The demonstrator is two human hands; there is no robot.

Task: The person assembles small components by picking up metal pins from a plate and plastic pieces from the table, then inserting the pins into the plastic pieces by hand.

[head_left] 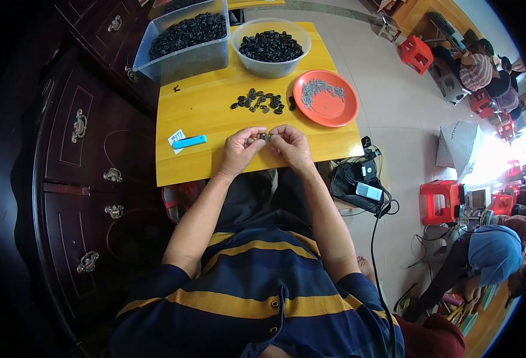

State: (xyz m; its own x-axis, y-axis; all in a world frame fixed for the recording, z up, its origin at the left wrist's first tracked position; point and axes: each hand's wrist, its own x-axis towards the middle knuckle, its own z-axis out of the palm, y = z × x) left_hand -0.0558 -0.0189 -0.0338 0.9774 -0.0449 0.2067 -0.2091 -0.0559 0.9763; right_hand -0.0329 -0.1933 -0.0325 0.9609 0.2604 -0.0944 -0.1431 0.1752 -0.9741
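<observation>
My left hand and my right hand meet over the near edge of the yellow table. Between their fingertips is a small black oval plastic piece, pinched from both sides. My fingers cover much of it. Just beyond my hands lies a loose group of similar black pieces. To their right, an orange-red plate carries a heap of small grey metal pins or screws, too small to tell which.
A clear bin and a round translucent tub, both full of black pieces, stand at the back. A blue-handled tool rests on a white label at left. Dark cabinets flank the table. Cables lie right; people sit beyond.
</observation>
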